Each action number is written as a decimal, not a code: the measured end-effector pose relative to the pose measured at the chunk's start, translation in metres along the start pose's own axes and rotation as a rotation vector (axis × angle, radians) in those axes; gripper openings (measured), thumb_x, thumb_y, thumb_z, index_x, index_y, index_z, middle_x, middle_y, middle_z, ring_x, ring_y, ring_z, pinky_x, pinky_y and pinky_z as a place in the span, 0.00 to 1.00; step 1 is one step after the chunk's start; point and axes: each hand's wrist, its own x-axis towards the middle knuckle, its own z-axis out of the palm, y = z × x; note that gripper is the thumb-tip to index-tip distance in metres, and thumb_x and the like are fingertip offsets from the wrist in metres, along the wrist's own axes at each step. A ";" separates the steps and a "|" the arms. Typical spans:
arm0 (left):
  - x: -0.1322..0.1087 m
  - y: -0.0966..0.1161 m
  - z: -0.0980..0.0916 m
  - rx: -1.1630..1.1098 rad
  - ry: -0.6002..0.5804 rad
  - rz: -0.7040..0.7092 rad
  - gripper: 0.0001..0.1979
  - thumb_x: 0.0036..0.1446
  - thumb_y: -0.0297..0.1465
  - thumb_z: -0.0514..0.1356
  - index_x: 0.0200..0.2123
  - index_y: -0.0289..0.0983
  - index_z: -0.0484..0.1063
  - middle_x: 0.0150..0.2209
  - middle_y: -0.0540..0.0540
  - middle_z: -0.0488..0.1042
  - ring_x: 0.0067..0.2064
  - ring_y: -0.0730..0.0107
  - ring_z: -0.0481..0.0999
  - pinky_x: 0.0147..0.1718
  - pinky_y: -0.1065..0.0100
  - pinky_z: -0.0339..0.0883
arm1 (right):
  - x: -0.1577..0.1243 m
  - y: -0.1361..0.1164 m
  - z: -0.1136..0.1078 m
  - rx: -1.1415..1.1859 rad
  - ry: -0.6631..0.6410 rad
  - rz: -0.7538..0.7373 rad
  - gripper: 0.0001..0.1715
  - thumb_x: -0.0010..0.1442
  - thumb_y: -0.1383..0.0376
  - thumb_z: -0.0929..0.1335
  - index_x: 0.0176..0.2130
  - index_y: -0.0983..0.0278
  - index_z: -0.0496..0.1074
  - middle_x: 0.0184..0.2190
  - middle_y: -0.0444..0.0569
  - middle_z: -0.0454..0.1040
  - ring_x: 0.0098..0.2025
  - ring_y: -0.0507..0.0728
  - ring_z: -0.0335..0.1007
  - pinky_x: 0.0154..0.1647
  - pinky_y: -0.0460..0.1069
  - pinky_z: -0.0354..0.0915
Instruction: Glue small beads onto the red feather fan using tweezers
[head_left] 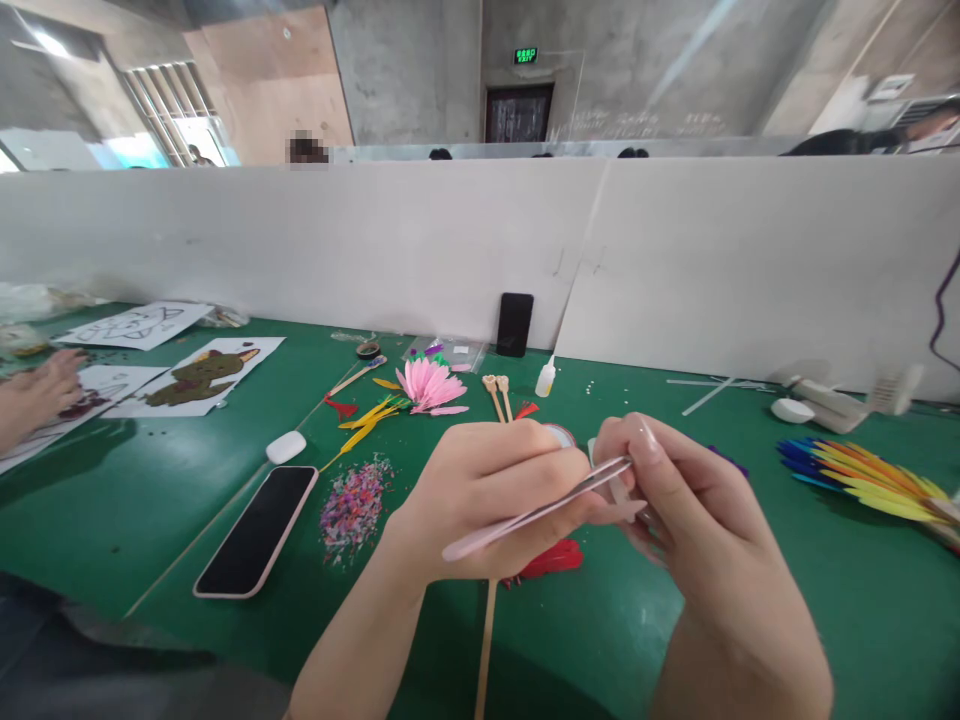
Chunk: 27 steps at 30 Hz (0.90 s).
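My left hand (491, 495) is closed around a thin wooden stick (486, 640) that runs down toward me, with red feathers (551, 560) showing just under the fist. My right hand (686, 500) is closed on metal tweezers (540, 512), which slant across the left hand's knuckles. Both hands meet above the green table (135, 500), near its middle. What the tweezer tips pinch is hidden by my fingers.
A phone (257, 530) lies face up at left beside a pile of coloured confetti (354, 505) and a white case (286, 446). A pink feather flower (429, 385), glue bottle (545, 377) and loose feathers lie behind. Coloured feathers (862, 475) fan out at right. Another person's hand (34, 395) rests on papers.
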 end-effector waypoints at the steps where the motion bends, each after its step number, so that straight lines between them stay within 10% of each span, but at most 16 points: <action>1: 0.000 0.000 0.000 -0.007 0.002 -0.001 0.02 0.56 0.27 0.59 0.31 0.36 0.71 0.26 0.50 0.73 0.27 0.75 0.72 0.24 0.75 0.68 | 0.000 0.000 -0.001 0.004 -0.011 -0.001 0.23 0.64 0.53 0.62 0.23 0.63 0.59 0.18 0.38 0.50 0.18 0.46 0.43 0.15 0.42 0.44; 27: 0.001 0.004 0.004 -0.088 0.120 -0.022 0.05 0.58 0.27 0.59 0.29 0.33 0.70 0.24 0.50 0.73 0.26 0.77 0.70 0.24 0.76 0.68 | 0.010 0.020 -0.007 0.165 -0.179 -0.181 0.22 0.66 0.54 0.59 0.25 0.62 0.66 0.15 0.39 0.57 0.15 0.46 0.46 0.13 0.44 0.45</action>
